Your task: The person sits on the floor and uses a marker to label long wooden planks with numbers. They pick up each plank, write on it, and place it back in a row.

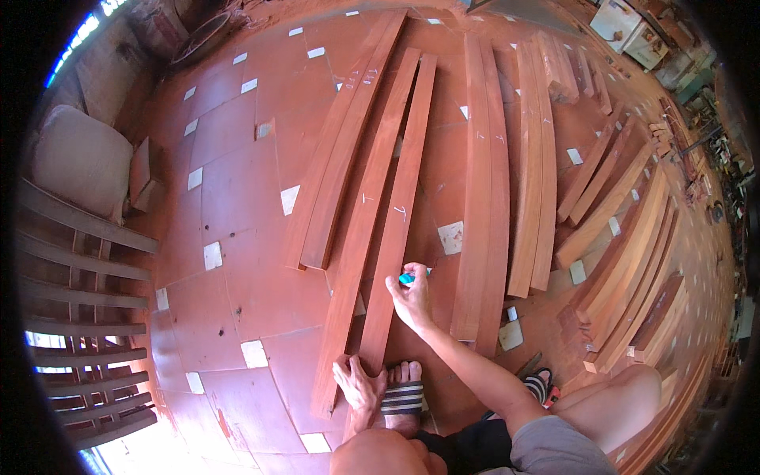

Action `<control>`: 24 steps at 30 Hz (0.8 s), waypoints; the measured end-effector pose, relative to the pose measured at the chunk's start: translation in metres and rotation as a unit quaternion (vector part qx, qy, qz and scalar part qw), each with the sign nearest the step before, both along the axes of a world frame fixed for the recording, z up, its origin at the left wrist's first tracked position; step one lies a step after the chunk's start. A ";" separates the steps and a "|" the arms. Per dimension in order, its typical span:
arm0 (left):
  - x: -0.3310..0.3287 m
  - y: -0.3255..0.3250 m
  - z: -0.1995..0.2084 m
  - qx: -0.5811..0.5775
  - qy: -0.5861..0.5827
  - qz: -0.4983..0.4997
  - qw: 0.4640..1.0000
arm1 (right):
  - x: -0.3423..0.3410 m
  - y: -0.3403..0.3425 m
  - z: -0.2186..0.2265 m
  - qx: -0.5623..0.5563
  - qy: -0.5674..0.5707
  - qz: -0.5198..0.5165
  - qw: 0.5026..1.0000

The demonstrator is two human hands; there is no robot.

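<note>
Two long reddish-brown wooden beams lie side by side in front of me, a left beam [366,207] and a right beam [400,222], each with a pale mark on its top face. My left hand [361,386] is curled over the near part of the right beam, its fingertips by the gap between the two. In my right hand [411,301], the fingers are pinched round a small teal object [407,279] with a pale end; its exact kind is hidden by the fingers. That hand is just right of the right beam, about midway along.
More beams [479,182] lie to the right, with a stack of shorter timber [633,261] beyond. Another pair [336,174] lies left. A slatted wooden piece [87,277] stands at the far left on the tiled floor [237,277]. My sandalled foot [404,396] is beside my left hand.
</note>
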State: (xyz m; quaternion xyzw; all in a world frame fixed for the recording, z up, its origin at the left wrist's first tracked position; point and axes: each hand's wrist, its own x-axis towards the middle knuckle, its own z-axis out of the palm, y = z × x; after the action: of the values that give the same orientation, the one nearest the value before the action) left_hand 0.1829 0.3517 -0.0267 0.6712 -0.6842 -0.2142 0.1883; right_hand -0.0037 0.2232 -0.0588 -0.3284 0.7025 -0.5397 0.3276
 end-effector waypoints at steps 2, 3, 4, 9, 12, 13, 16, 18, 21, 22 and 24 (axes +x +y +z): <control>-0.002 0.001 -0.006 -0.017 -0.006 0.003 1.000 | 0.000 0.006 0.002 0.007 0.015 0.015 1.000; -0.001 0.003 -0.008 -0.013 -0.011 0.004 1.000 | 0.000 0.007 0.003 0.011 0.021 0.023 0.999; -0.002 0.002 -0.008 -0.008 -0.014 0.002 1.000 | -0.003 0.006 0.000 -0.011 0.011 0.011 1.000; 0.047 0.014 0.027 -0.021 -0.026 -0.003 0.999 | -0.034 0.011 -0.011 0.010 0.021 0.020 1.000; 0.114 0.014 0.020 0.034 -0.063 -0.018 0.997 | -0.042 0.010 -0.015 0.008 0.007 0.019 1.000; 0.137 0.015 0.013 0.071 -0.082 -0.045 0.993 | -0.043 0.010 -0.016 0.014 0.003 0.015 1.000; 0.166 0.008 -0.003 0.196 0.022 -0.104 0.975 | -0.044 0.009 -0.017 0.028 -0.002 0.011 1.000; 0.166 0.007 -0.008 0.205 0.078 -0.118 0.968 | -0.044 0.008 -0.017 0.038 0.007 0.016 0.999; 0.164 0.012 -0.016 0.155 0.151 -0.114 0.970 | -0.047 0.004 -0.011 0.061 0.015 0.012 0.998; 0.161 0.011 -0.013 0.158 0.163 -0.112 0.967 | -0.050 0.008 -0.013 0.059 0.005 0.009 0.998; 0.159 0.010 -0.003 0.163 0.188 -0.105 0.963 | -0.061 0.006 -0.018 0.031 -0.018 0.000 0.999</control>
State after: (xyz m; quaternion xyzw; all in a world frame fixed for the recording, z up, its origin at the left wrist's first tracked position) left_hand 0.3421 0.3613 -0.0295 0.5650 -0.6588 -0.4639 0.1779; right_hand -0.0649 0.2296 -0.0768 -0.3080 0.7132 -0.5233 0.3502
